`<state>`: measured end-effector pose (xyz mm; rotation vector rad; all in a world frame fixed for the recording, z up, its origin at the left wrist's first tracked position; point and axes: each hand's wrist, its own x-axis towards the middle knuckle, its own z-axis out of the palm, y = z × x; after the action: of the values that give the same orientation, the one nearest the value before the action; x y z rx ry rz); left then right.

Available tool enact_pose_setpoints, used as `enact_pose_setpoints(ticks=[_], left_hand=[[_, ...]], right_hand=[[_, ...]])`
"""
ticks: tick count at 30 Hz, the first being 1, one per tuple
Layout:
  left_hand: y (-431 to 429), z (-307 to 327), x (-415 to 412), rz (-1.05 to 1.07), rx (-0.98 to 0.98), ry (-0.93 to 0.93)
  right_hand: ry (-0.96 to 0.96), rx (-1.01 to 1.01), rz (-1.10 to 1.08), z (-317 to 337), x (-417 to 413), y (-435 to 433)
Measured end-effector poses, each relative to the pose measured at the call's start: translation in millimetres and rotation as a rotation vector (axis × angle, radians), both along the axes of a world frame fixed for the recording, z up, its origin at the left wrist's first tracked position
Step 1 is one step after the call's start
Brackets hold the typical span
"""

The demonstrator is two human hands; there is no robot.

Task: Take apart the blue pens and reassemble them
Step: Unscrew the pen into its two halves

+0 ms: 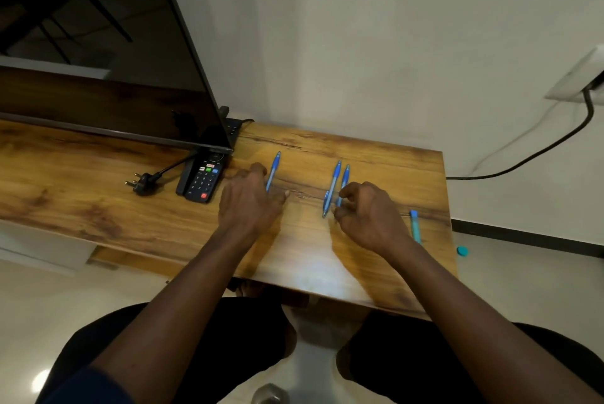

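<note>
Three blue pens lie on the wooden table (pixel 376 259). The left blue pen (pixel 274 168) lies under the fingers of my left hand (pixel 248 201), which rests palm down over its near end. Two more pens lie side by side in the middle: the middle blue pen (pixel 330 188) lies free, and the right blue pen (pixel 344 179) has its near end pinched between the fingertips of my right hand (pixel 369 217). All three point away from me, tilted slightly right.
A black remote (pixel 204 179) and a loose plug (pixel 143 183) lie left of the pens, below a dark TV screen (pixel 98 44). A light-blue pen-like piece (pixel 415 227) lies near the table's right edge. A teal cap (pixel 462 251) lies on the floor.
</note>
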<state>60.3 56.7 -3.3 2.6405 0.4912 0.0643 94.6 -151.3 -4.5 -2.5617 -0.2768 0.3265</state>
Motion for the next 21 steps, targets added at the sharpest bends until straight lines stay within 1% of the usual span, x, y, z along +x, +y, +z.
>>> enact_pose_setpoints(ticks=[3, 5, 10, 13, 17, 19, 21], left_hand=[[-18, 8, 1, -0.036, -0.091, -0.053], [-31, 13, 1, -0.049, -0.154, -0.048], [-53, 9, -1, -0.124, -0.225, 0.066], [-54, 6, 0, -0.144, -0.278, 0.122], [-54, 5, -1, -0.193, -0.271, 0.175], [-55, 5, -2, -0.226, -0.241, 0.199], [-57, 5, -3, -0.256, -0.220, 0.199]], right_hand=[[0.014, 0.018, -0.051, 2, 3, -7], [0.022, 0.009, -0.080, 2, 5, -10], [0.078, 0.009, -0.168, 0, 14, 3], [0.079, -0.029, -0.185, -2, 19, 13], [0.028, -0.093, -0.147, -7, 17, 26], [0.011, -0.084, -0.167, -9, 15, 31], [0.035, -0.041, -0.207, -8, 14, 33]])
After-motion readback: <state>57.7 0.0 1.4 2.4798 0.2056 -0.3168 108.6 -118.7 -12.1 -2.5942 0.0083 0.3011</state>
